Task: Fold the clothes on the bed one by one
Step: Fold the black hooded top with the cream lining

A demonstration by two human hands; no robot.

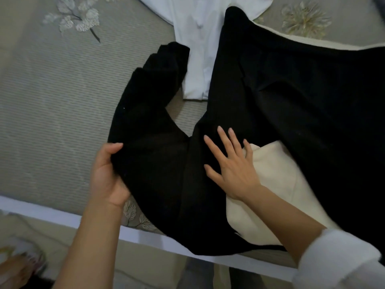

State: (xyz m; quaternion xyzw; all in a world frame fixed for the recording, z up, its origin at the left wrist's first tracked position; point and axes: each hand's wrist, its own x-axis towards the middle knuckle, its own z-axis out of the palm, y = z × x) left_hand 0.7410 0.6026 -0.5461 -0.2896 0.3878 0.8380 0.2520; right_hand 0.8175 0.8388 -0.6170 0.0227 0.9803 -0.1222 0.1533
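Left hand [108, 174]: at the near left, thumb over the outer edge of the sleeve [150, 105] and palm cupped beneath it, gripping the cloth; the fingers under the fabric are hidden. Right hand [233, 165]: flat, fingers straight and spread, pressing on the black garment [291, 90] where the sleeve joins the body, the heel of the hand lying on cream fabric [273, 176]. Person's own sleeve [343, 259]: white, pushed up the right forearm. Black garment: spread over the right half of the bed, near hem hanging past the bed edge [41, 211], sleeve curving away to the left and up. Cream fabric: shows at the near opening and again along the far right edge of the black cloth; lining or separate piece, cannot be told. White garment [198, 38]: lies farther up the bed, partly under the black one, apparently not yet folded. Bed cover [52, 105]: grey, ribbed, with pale embroidered flowers [73, 17]. Step in hand, as judged: first fold of the black garment, sleeve about to go inward. Next move calls for the right hand to pin the shoulder line while the left carries the sleeve across the body, laid flat without bunching.
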